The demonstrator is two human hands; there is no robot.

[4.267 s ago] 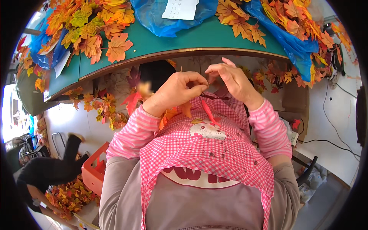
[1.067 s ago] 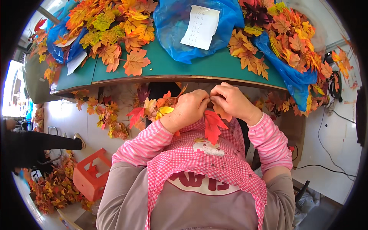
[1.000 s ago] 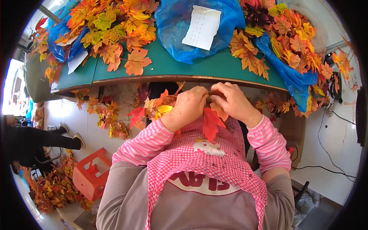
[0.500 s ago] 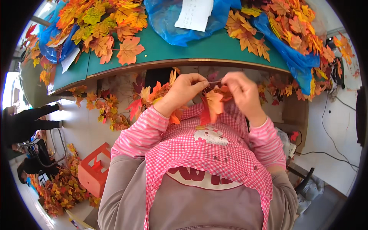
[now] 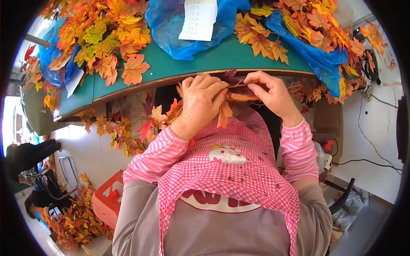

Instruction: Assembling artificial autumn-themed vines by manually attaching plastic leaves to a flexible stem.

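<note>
In front of my apron, just below the table's edge, I hold an artificial maple leaf garland [image 5: 157,116] with both hands. My left hand [image 5: 197,104] is closed over its stem, back of the hand up, and an orange leaf [image 5: 224,114] hangs below the fingers. My right hand [image 5: 275,94] pinches a thin stem or cord [image 5: 237,85] between thumb and forefinger. A dark purple leaf [image 5: 232,78] and a yellow-orange leaf [image 5: 243,97] lie between the hands. Exactly where the left fingertips grip is hidden.
The green table [image 5: 175,64] carries heaps of autumn leaves [image 5: 102,36], a blue plastic bag [image 5: 160,25] with a paper slip [image 5: 198,19], and another blue bag [image 5: 299,45]. A red plastic stool [image 5: 106,198] stands at left, near a person in dark clothes [image 5: 32,158]. Cables [image 5: 363,160] cross the floor at right.
My left hand has turned over the stem, its back now upward. My right hand has come to a steadier pinch. The orange leaf has shifted left; purple and yellow-orange leaves show between the hands.
</note>
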